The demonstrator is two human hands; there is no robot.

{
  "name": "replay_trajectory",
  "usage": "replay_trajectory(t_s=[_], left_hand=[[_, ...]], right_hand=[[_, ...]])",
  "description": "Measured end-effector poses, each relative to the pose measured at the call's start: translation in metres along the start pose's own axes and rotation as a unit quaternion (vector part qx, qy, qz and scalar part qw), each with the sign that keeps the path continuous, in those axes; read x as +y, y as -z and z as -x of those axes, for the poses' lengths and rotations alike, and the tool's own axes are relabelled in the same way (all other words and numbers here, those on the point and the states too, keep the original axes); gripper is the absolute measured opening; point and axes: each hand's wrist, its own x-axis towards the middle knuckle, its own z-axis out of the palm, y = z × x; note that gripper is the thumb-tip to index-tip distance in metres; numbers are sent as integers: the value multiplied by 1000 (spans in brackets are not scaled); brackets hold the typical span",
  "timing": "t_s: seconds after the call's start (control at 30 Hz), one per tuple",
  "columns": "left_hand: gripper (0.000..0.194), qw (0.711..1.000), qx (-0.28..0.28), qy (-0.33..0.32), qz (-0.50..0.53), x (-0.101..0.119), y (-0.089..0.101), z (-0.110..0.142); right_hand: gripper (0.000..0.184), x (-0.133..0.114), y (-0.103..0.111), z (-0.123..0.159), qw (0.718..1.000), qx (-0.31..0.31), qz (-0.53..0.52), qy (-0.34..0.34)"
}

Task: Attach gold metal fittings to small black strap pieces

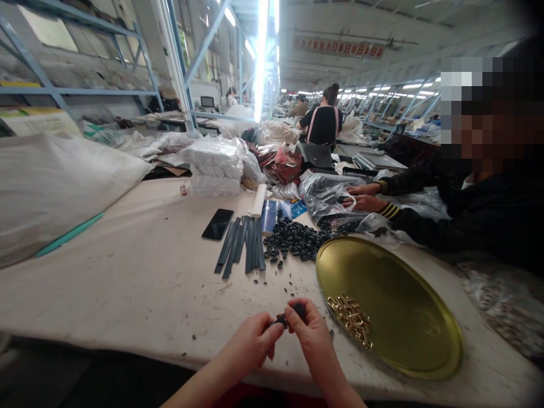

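Note:
Near the front edge of the table, my left hand (253, 340) pinches one end of a short dark strap (278, 322). My right hand (313, 334) is closed on its other side, thumb and fingers pressed together. A small gold metal fitting (285, 319) shows on the strap between my fingertips; its exact shape is partly hidden. To the right, several similar gold fittings (351, 318) lie in a heap on a large gold oval tray (408, 306). Beyond my hands is a pile of small dark loops (297, 238), with flat dark strips (250, 246) to its left.
A black phone (217, 224) lies left of the strips, near a white roll (258, 201). Plastic-wrapped bundles (216, 164) stand at the back. On the right, a co-worker's hands (365, 198) touch a clear plastic bag (325, 195). White sheeting (63, 181) covers the left side.

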Motion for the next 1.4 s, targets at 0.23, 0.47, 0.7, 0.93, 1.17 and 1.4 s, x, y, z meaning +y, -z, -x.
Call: replay_trajectory(t_s=[0.23,0.47,0.7,0.93,1.17,1.4], left_hand=[[26,998,3,-25,-57,16,-2,-8],[25,997,55,-50,-24,13,1,-8],[29,997,25,-61,48,9,6,-21],[27,994,16,-4,107,12,10,-32],[30,989,15,15,145,18,11,-39],[26,988,11,28,149,25,10,-45]], right_hand=[[31,5,8,-3,999,10,26,-26],[31,7,3,-3,997,-3,70,-10],[32,3,26,-45,957,-53,270,95],[16,-17,68,-138,894,24,420,152],[12,-14,67,-165,889,3,429,158],[15,-6,73,-117,952,25,289,96]])
